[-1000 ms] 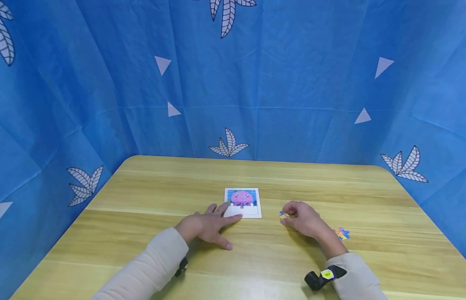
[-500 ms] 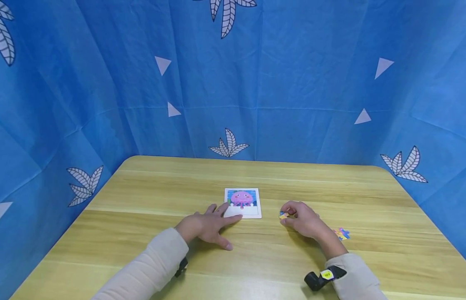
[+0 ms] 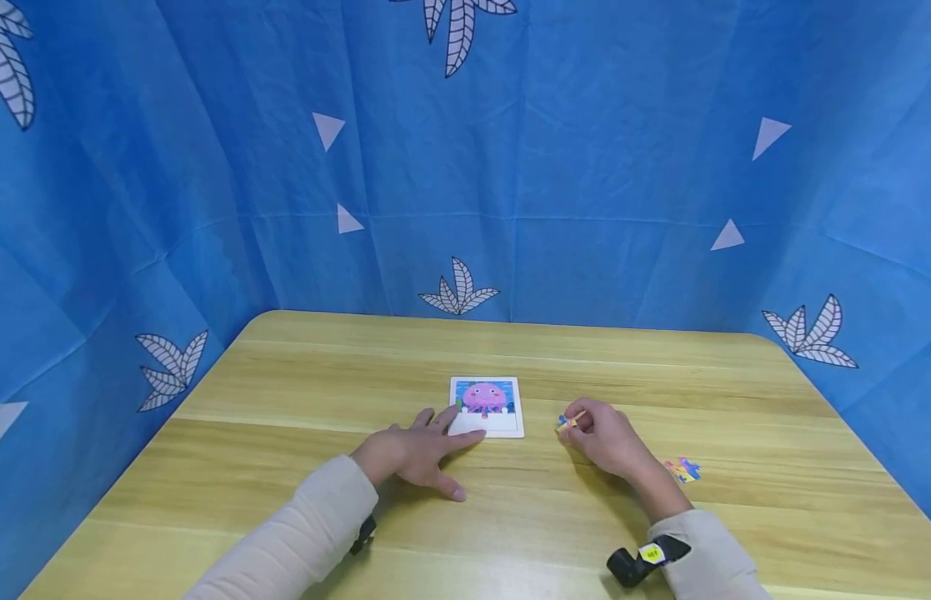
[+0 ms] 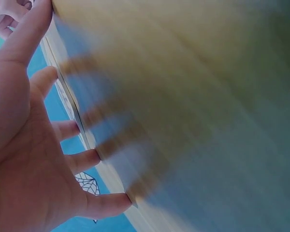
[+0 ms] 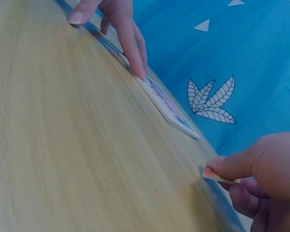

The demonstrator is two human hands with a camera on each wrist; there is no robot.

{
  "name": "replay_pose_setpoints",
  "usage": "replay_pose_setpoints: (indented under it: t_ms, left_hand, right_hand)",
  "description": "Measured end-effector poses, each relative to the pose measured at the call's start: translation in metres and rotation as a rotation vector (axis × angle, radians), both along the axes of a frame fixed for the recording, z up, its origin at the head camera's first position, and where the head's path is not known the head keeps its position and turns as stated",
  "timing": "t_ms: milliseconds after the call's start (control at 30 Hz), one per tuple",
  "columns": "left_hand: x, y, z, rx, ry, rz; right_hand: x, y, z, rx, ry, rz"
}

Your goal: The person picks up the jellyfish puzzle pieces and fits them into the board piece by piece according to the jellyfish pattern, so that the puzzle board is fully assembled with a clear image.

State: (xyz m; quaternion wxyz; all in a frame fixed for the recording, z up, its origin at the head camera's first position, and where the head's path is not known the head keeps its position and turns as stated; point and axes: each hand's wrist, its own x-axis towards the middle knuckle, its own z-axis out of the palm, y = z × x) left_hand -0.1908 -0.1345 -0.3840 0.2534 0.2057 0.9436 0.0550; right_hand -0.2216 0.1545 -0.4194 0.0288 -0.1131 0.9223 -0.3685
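A white-framed jigsaw puzzle board (image 3: 486, 423) lies on the table, its upper part showing a pink jellyfish on blue and its lower strip plain white. My left hand (image 3: 416, 454) rests with spread fingers at the board's lower left, the index fingertip on its near edge; in the left wrist view the fingertips touch down. To the right of the board, my right hand (image 3: 608, 437) pinches a small puzzle piece (image 3: 566, 423) between thumb and fingers. The right wrist view shows that piece (image 5: 213, 175) edge-on, just above the table, with the thumb on top.
Loose puzzle pieces (image 3: 684, 470) in yellow, pink and blue lie right of my right forearm; how many is unclear. The wooden table (image 3: 345, 367) ends at a blue curtain (image 3: 600, 167) behind. Black wrist cameras (image 3: 645, 560) are strapped to both wrists.
The puzzle piece in my right hand has turned and tilted slightly as the fingers shifted on it. The left hand and the board stay in place.
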Motion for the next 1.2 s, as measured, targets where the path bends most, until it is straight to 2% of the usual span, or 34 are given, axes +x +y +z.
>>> replay_pose_setpoints:
  t_ms: [233, 467, 667, 1200]
  left_hand:
    - [0.0, 0.0, 0.0, -0.002, 0.004, 0.0]
    - [-0.001, 0.0, -0.001, -0.006, 0.004, -0.001]
    - [-0.001, 0.0, -0.001, -0.012, 0.0, 0.006]
    - [-0.001, 0.002, 0.002, -0.037, 0.003, -0.009]
  right_hand:
    - [-0.001, -0.008, 0.005, -0.09, 0.028, -0.013]
    - [-0.003, -0.024, 0.009, -0.244, -0.036, -0.01]
    - [-0.008, -0.043, 0.005, -0.28, -0.08, -0.02]
    - [-0.016, -0.082, 0.0, -0.347, -0.085, -0.02]
